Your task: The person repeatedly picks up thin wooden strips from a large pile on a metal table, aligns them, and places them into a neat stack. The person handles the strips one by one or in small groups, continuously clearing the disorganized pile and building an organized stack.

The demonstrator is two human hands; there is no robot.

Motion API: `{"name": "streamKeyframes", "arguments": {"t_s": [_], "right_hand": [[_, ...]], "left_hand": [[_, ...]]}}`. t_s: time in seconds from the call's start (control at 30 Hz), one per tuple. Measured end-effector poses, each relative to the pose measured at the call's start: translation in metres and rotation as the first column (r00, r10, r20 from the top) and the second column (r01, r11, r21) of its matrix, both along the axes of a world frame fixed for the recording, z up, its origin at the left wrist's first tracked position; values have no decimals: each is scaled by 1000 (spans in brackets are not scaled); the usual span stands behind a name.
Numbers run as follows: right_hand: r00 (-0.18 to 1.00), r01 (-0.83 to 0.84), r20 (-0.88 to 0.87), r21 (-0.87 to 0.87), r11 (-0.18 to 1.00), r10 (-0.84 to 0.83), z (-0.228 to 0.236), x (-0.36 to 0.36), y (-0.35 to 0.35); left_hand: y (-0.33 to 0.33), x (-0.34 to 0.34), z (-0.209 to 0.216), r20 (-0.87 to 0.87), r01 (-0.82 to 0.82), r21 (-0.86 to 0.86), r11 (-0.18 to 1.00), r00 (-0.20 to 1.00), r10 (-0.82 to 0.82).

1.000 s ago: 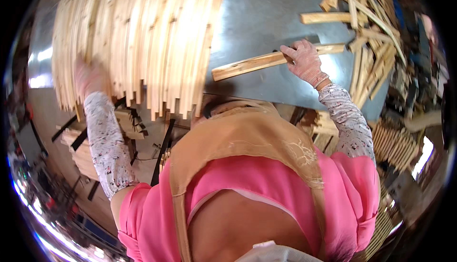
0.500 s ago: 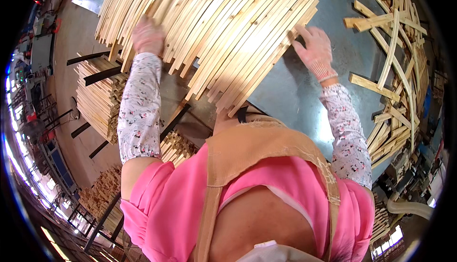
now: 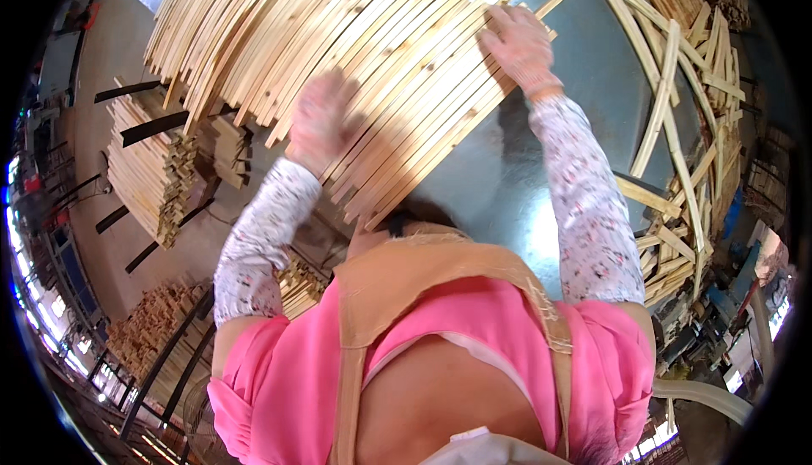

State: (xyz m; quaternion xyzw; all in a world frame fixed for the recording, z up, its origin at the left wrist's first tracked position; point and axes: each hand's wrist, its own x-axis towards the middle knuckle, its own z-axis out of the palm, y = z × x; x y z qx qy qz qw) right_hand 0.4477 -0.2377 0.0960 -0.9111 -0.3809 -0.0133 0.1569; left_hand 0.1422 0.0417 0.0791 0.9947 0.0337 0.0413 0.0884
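Observation:
Long pale wooden strips (image 3: 381, 68) lie side by side in a broad slanting layer on the grey metal table (image 3: 474, 173). My left hand (image 3: 320, 120), in a thin glove, is over the near part of the layer, close to the strips' near ends; motion smears its fingers. At the layer's right edge, toward the far ends, my gloved right hand (image 3: 518, 46) rests on the outer strips with its fingers stretched over them. One strip sticks out beyond the others past that hand.
A jumbled heap of wooden strips (image 3: 668, 84) covers the table's right side. To the left, stacked strips (image 3: 139, 165) sit on dark metal bars (image 3: 155, 128), with another wood stack (image 3: 161, 330) lower down. A pale hose (image 3: 706, 396) runs at lower right.
My left hand has moved right and nearer to me across the strips. My right hand has shifted left and farther away, from beside the outer edge onto the strips.

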Motion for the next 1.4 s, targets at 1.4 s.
{"name": "streamKeyframes", "arguments": {"t_s": [1.4], "right_hand": [[632, 774, 141, -172, 610, -762, -72, 78, -414]], "left_hand": [[51, 216, 13, 139, -67, 87, 994, 989, 54]]}}
